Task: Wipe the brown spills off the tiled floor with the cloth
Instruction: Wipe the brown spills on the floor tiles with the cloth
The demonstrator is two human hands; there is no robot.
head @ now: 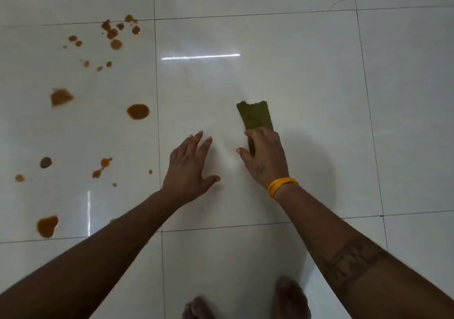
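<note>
White tiled floor (pixel 294 73) fills the view, glossy. Brown spills (pixel 138 111) all sit well left of both hands, scattered far to near, none wiped yet by the look of it. Left hand (pixel 190 164) spread flat, fingers straight, holding nothing, low over the tile; contact unclear. Right hand (pixel 264 156) grips the folded green cloth (pixel 255 117), which sticks out ahead of its fingers on clean tile. Step: start of wiping. Next move likely needs the cloth carried left onto the nearest blot.
</note>
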